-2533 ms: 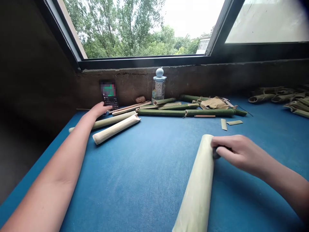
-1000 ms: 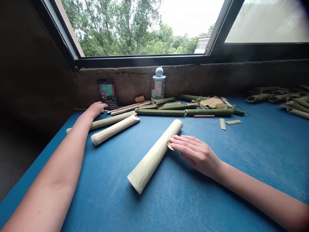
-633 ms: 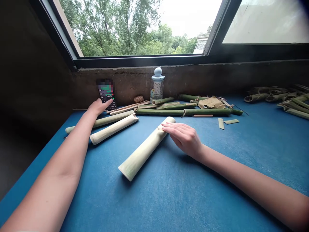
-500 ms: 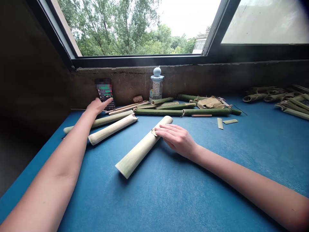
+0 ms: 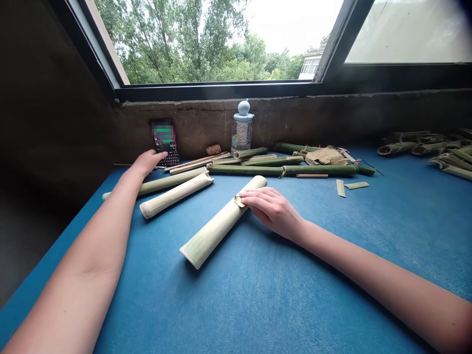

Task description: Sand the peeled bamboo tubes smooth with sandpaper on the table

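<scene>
A pale peeled bamboo section lies at a slant on the blue table. My right hand rests flat on its far end, fingers stretched out, with a small brown scrap under the fingertips. My left hand reaches far left to a phone propped against the wall, fingers out and touching its lower edge. Two more pale bamboo pieces lie between the two arms.
Green bamboo stalks and split strips lie along the wall, with a glass jar, a small twine ball and brown husk scraps. More bamboo pieces are piled at the far right. Two short chips lie loose.
My right hand has rolled the pale bamboo section from the near right up and left toward the other pieces. My left hand stayed at the phone.
</scene>
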{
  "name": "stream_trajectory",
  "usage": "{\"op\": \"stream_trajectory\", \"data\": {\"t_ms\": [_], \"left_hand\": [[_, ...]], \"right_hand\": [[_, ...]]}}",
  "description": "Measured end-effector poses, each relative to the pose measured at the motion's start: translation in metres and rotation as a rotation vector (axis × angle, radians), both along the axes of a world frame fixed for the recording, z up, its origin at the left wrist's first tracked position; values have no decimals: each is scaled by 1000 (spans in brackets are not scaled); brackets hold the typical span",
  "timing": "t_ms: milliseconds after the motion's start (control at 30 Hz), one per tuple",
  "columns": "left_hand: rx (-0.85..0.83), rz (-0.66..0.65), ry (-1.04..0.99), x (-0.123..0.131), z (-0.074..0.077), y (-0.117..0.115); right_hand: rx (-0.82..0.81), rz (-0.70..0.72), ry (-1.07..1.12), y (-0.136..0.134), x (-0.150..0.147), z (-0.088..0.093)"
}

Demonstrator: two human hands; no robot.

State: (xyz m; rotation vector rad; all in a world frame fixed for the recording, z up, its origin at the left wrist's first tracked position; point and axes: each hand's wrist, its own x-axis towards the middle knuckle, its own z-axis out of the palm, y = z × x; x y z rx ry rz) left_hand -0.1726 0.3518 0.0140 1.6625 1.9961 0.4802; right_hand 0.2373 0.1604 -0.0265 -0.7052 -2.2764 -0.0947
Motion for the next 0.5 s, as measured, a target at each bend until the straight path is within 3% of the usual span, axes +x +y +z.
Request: {"op": "stream_trajectory", "data": {"t_ms": [167,267,433,500], "left_hand": [[92,53,-120,-11,-7,1],[122,68,-104,-9,-9,3],[146,126,-42,-7,-12,9],[144,118,-42,-8,-12,9]], "right_hand": [[-11,74,-1,-14,-10,4],[-28,129,-42,-7,-8,6],[-72,-22,5,14,5,5],[-82,-5,-4,11,2,4]]}}
